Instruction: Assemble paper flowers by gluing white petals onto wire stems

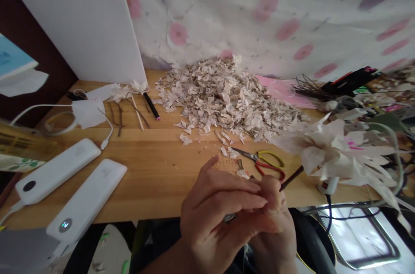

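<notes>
A large white artificial flower (337, 148) with papery petals leans out to the right on a thin dark stem (292, 178). That stem runs into the curled fingers of my right hand (275, 233), which is closed around it. My left hand (220, 209) meets the right one, its thumb and fingers pinched together against the right fingertips. Whatever lies between those left fingers is hidden. Just beyond my hands, scissors (259, 160) with yellow and red handles lie on the wooden table (155, 183), beside small pale scraps (228, 152).
A heap of dry pale petals (223, 97) fills the table's back. Two white power banks (89, 198) (60, 170) lie left, near a black marker (151, 106) and thin twigs (119, 118). Dark twigs (306, 88) and cables (397, 148) crowd the right.
</notes>
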The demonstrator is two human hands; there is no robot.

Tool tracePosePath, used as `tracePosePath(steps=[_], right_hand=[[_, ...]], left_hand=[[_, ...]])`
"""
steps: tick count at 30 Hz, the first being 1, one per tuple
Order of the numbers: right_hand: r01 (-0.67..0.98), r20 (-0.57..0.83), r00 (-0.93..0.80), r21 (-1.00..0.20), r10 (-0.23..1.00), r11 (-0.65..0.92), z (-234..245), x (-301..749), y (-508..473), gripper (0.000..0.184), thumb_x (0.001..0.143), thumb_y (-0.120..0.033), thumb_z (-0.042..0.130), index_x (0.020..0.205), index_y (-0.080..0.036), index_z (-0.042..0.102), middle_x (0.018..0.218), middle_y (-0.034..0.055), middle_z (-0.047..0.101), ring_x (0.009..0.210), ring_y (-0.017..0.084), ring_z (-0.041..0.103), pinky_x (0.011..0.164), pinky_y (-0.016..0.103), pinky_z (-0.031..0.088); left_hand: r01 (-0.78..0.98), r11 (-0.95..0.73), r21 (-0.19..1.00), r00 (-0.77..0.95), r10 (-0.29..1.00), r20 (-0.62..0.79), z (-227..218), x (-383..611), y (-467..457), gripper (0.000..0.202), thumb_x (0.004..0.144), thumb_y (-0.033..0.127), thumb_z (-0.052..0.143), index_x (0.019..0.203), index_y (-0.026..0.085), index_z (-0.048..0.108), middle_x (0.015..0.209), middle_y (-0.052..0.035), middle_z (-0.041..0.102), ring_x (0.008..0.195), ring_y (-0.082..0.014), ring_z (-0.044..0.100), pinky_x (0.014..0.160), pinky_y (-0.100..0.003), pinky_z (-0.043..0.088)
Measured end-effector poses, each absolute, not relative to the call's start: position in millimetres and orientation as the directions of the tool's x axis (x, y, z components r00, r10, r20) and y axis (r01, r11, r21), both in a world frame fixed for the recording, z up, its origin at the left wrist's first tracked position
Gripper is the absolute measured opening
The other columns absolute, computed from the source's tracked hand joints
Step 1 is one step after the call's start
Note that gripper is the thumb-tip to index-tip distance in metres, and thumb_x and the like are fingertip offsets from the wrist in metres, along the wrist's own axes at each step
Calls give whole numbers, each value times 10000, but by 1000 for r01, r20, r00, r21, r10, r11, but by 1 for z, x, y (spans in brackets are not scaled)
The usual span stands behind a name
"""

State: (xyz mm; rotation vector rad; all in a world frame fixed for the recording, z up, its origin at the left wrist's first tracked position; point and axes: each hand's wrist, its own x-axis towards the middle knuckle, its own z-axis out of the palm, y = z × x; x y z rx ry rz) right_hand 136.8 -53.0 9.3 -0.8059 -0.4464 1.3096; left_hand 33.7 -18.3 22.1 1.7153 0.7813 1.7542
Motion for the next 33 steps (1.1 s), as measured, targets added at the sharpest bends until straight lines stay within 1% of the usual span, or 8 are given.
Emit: tracePosePath(steps=[3, 9, 12, 19, 23, 25, 28, 33], right_hand=[[-678, -94, 199, -732, 976, 68, 9, 135, -55, 266, 728, -359, 913, 621, -246, 697, 569, -32, 527, 519, 94, 433, 521, 186, 387], [-688, -104, 136, -725, 985, 19, 7, 136, -57, 213, 716, -298, 916, 621, -268, 728, 530, -34, 514, 468, 91, 399, 463, 191, 332], [-663, -79, 79, -749, 994, -7, 3, 139, -57, 222, 750, -330, 885, 638, -256, 708, 530, -36, 488, 457, 97, 371, 447, 202, 320], [-687, -95, 33, -725, 995, -46, 6, 138, -57, 342, 789, -434, 843, 630, -238, 612, 518, -75, 334, 430, 81, 228, 394, 188, 261], [-768, -154, 66, -639, 986, -48, 14, 138, -52, 368, 791, -402, 845, 656, -238, 545, 561, -100, 224, 446, 74, 103, 368, 170, 213], [-811, -119, 49, -584, 992, -30, 15, 138, -49, 345, 802, -347, 841, 685, -237, 536, 570, -110, 204, 433, 63, 75, 353, 158, 180], [-855, -67, -38, -514, 997, -67, 15, 139, -47, 341, 823, -304, 822, 697, -233, 513, 558, -120, 203, 398, 45, 52, 322, 138, 128], [-875, -75, -98, -469, 992, -122, 13, 139, -46, 436, 828, -310, 821, 666, -220, 426, 544, -127, 196, 387, 36, 30, 301, 108, 110]], left_hand=[[4, -675, 738, -12, 738, 675, 23, 31, -20, 136, 873, 323, 768, 844, 216, 690, 848, 40, 771, 725, -106, 736, 1084, -391, 534], [110, -707, 699, 73, 707, 704, 25, 20, -20, 130, 943, 303, 676, 840, 223, 678, 851, 25, 752, 720, -112, 723, 1132, -421, 485], [180, -730, 659, 103, 681, 725, 29, 19, -19, 189, 984, 286, 597, 815, 229, 661, 815, 22, 735, 711, -122, 707, 1154, -457, 464], [208, -742, 637, 171, 669, 724, 31, 22, -20, 166, 994, 217, 533, 849, 221, 612, 822, 11, 728, 698, -139, 698, 1018, -435, 583], [202, -759, 619, 134, 647, 750, 24, 27, -26, 220, 1012, 244, 503, 824, 247, 617, 801, 22, 733, 711, -137, 708, 1124, -454, 512], [188, -766, 614, 77, 635, 769, 21, 28, -27, 192, 1001, 273, 534, 833, 256, 626, 839, 23, 759, 761, -138, 731, 1175, -464, 461], [130, -761, 636, 21, 643, 766, 17, 25, -26, 108, 945, 226, 642, 840, 241, 622, 855, 42, 795, 744, -127, 751, 1119, -455, 525], [79, -723, 686, -53, 684, 727, 18, 21, -21, 228, 855, 141, 748, 761, 257, 575, 745, 116, 795, 635, -117, 721, 1070, -471, 556]])
